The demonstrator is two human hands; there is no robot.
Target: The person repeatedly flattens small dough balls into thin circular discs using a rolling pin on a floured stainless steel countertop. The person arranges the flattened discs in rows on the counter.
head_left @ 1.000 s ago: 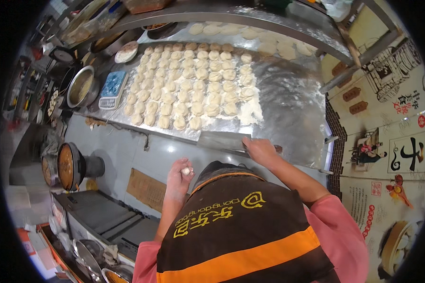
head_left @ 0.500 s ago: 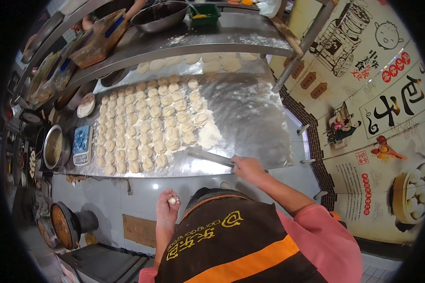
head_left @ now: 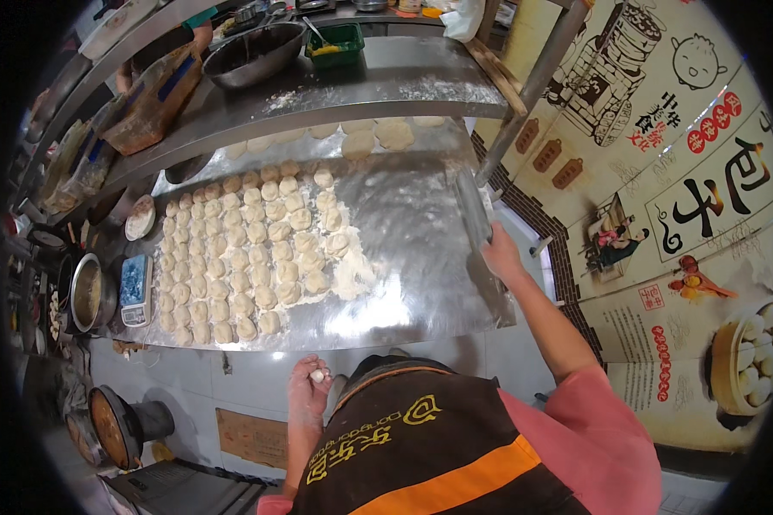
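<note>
My right hand is closed round the grip end of a long, flat metal blade at the right side of the steel table. The blade points away from me; whether it is a knife or a scraper is unclear. In front of my body, below the table's near edge, my floury left hand has its fingers curled round a small white dough lump. Rows of round pieces of dough cover the left half of the table, with loose flour along their right side.
A digital scale and a metal bowl are at the left. Flat dough rounds lie at the back, under a steel shelf bearing a large pan and green tub. A shelf post rises at the right.
My right hand has swung the blade from the table's near edge to its far right side, turning it to point away from me. My left hand still holds the dough lump.
</note>
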